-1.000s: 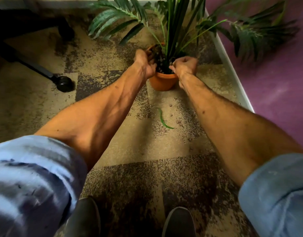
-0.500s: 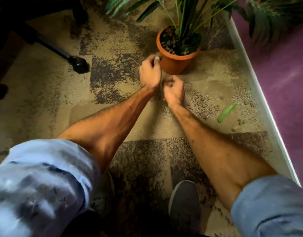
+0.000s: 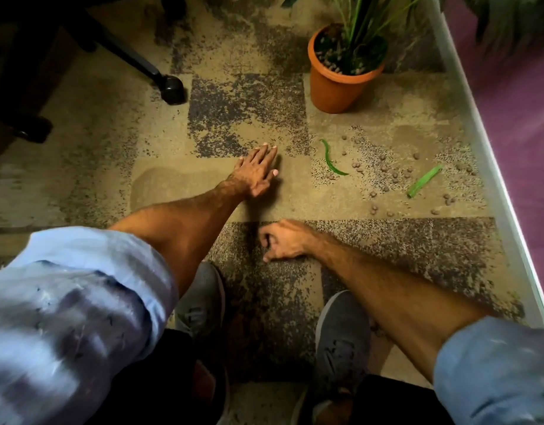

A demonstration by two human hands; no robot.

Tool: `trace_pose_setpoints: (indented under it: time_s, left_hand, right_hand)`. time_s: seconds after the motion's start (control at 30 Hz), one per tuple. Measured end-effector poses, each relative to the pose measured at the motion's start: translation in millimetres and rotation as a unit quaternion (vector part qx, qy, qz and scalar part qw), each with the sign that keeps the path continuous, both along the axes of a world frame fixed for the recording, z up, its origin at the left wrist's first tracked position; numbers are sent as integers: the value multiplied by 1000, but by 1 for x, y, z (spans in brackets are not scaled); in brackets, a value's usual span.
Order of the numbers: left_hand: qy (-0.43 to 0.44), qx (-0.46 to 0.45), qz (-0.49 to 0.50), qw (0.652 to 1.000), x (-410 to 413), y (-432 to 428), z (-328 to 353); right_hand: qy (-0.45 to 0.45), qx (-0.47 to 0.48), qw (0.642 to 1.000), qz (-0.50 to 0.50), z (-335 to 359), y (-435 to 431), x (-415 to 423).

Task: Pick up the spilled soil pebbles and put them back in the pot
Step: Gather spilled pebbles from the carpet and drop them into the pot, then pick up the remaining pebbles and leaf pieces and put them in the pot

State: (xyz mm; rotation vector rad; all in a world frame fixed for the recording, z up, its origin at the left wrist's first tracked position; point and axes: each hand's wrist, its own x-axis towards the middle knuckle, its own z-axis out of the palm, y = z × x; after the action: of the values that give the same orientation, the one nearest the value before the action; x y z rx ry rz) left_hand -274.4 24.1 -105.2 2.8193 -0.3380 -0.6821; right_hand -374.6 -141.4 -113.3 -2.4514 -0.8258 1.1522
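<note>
Left hand (image 3: pixel 258 171) has come off the pot rim: a second ago both hands were up at the pot (image 3: pixel 341 84), now it lies flat on the carpet (image 3: pixel 178 191), fingers spread and palm down, holding nothing. Reads as a brace while the body shifts, not a pickup.

Right hand (image 3: pixel 283 240) has also dropped back from the pot. Now low over the dark carpet patch, fingers curled in loosely toward the palm. Can't tell if any pebbles are inside the curl; nothing visible between the fingers.

Meaning for the task: looks like one load just went in and the cycle is resetting. Neither hand is on the spill yet.

Pebbles (image 3: pixel 390 174) are still on the floor, scattered loose right of both hands, between the pot and the white baseboard (image 3: pixel 491 185), mixed around two fallen leaf pieces (image 3: pixel 332 159). Well apart from the left hand, nearer the right. Plenty left, so the task is only partly done by my read.

Orientation: pebbles are roundish, no real long axis individually. The scatter as a whole runs in a band left to right across the frame, from the curved leaf toward the baseboard. Pot stands upright, mouth up, plant stems (image 3: pixel 356 23) rising from it, pebbles visible on the soil surface.

Next reach probably needs the right hand to swing out right.
</note>
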Motion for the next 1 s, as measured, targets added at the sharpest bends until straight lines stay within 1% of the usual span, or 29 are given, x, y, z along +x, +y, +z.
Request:
trace_pose_setpoints:
  time_s: [0.07, 0.2, 0.27, 0.33, 0.4, 0.5, 0.6, 0.67, 0.73, 0.8, 0.83, 0.9, 1.0]
  left_hand:
    - [6, 9, -12, 1000, -1, 0, 0]
    - [20, 0, -29, 999, -1, -16, -3]
    - [18, -4, -54, 998, 3, -33, -3]
    - [13, -13, -82, 996, 8, -53, -2]
    - [3, -21, -104, 994, 11, -69, -2]
    - [-15, -40, -117, 992, 18, -91, -4]
    - [-53, -66, -89, 992, 33, -108, -3]
    - [-76, -70, -107, 989, 47, -116, -3]
    - [-92, -61, -146, 983, 58, -119, -5]
    - [-104, -47, -185, 976, 68, -122, -9]
    - [-110, -37, -211, 970, 71, -124, -11]
    - [-117, -26, -253, 960, 74, -130, -16]
    - [-118, -33, -227, 966, 76, -137, -22]
  right_hand:
    - [9, 17, 1000, -4, -9, 4, -17]
    - [-70, 25, 997, 31, -11, 9, -32]
    - [-70, 18, 997, 33, -8, 7, -30]
    - [-60, 11, 998, -20, -4, 0, -23]
    - [-66, 17, 992, -106, -1, -12, -9]
    - [-90, 21, 965, -244, 2, -40, 18]
    - [-105, 19, 944, -311, 0, -74, 43]
    - [-124, 39, 925, -356, 0, -96, 59]
    - [-178, 49, 897, -402, 0, -114, 73]
    - [-213, 54, 854, -471, -2, -133, 89]
    - [-214, 50, 835, -505, -3, -143, 97]
    - [-197, 34, 816, -542, -8, -161, 111]
    - [-173, 22, 799, -576, -14, -169, 131]
